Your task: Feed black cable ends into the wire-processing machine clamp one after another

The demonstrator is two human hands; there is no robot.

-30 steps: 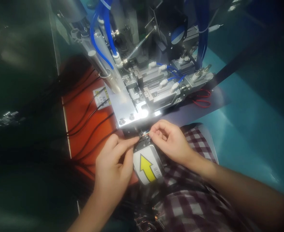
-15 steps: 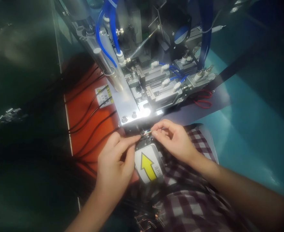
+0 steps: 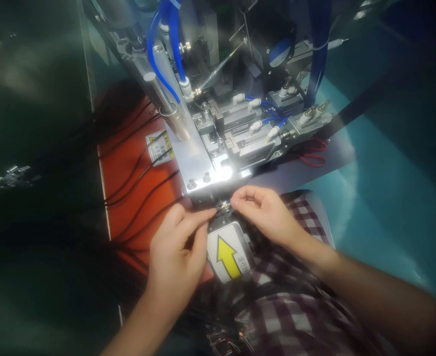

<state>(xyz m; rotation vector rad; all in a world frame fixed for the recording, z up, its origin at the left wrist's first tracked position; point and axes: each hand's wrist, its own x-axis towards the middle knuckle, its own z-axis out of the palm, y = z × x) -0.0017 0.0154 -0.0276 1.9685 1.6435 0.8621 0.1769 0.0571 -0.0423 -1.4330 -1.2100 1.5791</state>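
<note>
My left hand (image 3: 179, 242) reaches in from the lower left, index finger stretched out and thumb apart below it. Its index fingertip touches or nearly touches a small thin metal piece (image 3: 224, 205) at the front of the machine. From the other side, my right hand (image 3: 266, 212) pinches the right end of that piece between thumb and index finger. The piece lies over a narrow dark track just below the machine's bright metal plate (image 3: 199, 165). Fingertips hide part of it, and its exact kind is too small to make out.
A white cover (image 3: 221, 257) with a yellow arrow sits between my hands. Behind stand pneumatic cylinders (image 3: 255, 143) with blue tubes (image 3: 174, 44). Dark cables cross the orange base (image 3: 129, 163) at left. Several copper-coloured pieces (image 3: 227, 341) lie at the bottom, near a checked cloth (image 3: 284, 316).
My right hand's fingers have drawn slightly closer together and shifted a little left and down. Less of the thin metal piece shows. The left hand has barely moved.
</note>
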